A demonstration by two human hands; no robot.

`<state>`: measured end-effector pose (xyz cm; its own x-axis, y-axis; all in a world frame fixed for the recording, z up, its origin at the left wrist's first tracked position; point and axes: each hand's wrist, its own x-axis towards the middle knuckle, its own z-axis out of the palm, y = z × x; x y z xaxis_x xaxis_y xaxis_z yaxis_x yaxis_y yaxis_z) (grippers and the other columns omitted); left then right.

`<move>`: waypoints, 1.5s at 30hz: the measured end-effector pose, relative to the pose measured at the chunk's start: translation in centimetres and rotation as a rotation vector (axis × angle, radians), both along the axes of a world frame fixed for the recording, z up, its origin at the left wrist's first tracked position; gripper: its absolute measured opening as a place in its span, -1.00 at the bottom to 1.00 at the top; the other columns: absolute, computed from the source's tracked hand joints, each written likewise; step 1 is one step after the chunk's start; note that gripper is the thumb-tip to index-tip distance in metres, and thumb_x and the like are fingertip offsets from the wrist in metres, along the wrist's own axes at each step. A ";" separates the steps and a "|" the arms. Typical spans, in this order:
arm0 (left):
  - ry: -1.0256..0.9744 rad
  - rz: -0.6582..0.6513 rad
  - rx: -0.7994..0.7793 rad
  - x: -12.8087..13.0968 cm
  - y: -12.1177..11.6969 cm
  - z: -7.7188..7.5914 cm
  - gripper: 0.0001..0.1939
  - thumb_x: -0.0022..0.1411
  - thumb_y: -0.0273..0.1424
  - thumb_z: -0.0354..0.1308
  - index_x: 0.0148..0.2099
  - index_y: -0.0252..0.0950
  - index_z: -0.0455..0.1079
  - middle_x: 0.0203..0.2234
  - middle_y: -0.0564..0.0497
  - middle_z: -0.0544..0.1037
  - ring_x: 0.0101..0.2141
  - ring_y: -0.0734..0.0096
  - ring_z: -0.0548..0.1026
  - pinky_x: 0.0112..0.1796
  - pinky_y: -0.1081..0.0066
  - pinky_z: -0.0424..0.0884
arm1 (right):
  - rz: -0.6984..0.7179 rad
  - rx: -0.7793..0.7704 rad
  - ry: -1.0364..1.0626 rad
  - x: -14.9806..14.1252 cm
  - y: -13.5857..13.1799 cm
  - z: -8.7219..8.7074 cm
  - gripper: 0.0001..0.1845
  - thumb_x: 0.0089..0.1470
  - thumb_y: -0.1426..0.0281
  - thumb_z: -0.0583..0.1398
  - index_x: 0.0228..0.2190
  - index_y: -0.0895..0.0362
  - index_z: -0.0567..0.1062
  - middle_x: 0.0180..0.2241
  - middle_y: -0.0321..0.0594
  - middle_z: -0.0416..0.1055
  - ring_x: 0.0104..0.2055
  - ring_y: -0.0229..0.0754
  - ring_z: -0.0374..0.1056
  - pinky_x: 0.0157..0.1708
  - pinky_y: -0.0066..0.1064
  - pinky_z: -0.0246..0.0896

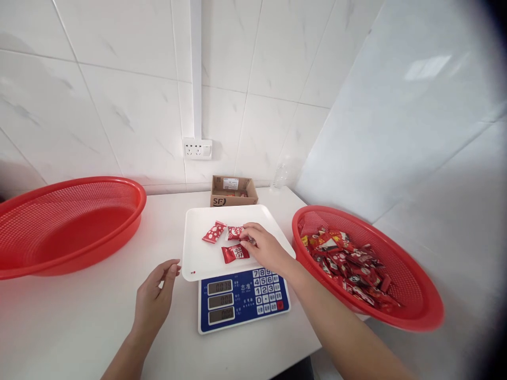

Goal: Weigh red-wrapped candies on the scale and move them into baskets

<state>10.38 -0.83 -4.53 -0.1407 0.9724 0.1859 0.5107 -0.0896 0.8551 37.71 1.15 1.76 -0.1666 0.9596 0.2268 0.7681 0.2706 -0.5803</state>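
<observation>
In the head view, a white rectangular plastic tray (204, 264) is carried by a blue-and-white electronic scale (247, 314) near the right edge of the white table (178, 340). On the tray, three small red-and-white wrapped packets (235, 253) are seen laid flat, presumably so that each can be made out. The rearmost right packet is partly covered by the right hand (265, 245), whose thumb and forefinger are brought close about its end; whether that grip is clamped on it cannot be told. The left hand (154, 295) is held just beside the tray's near left corner, its grip slack, with nothing seen in it; contact with the rim cannot be told.

The scale's keypad and displays are turned toward the person, probably for easy reading. A red perforated plastic basket (114, 180) is set toward the table's left side. A similar basket (430, 321), holding many wrapped packets (356, 269), is placed at the right edge, apparently for the right hand's reach; its support is hidden. By the far edge, a brown cardboard box (237, 201) is placed, and a clear bottle (280, 177) is stood near the far right corner.
</observation>
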 end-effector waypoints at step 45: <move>-0.032 -0.026 0.067 0.2 0.0 0.0 -0.58 0.16 -0.01 -0.04 -0.20 -0.19 0.44 -0.34 -0.02 0.60 -0.31 0.27 0.56 -0.32 0.36 0.49 | -0.175 -0.062 0.331 -1.1 -0.1 2.7 -0.48 0.10 0.15 0.12 0.07 0.06 0.30 0.02 -0.11 0.37 -0.08 -0.11 0.36 -0.05 -0.19 0.24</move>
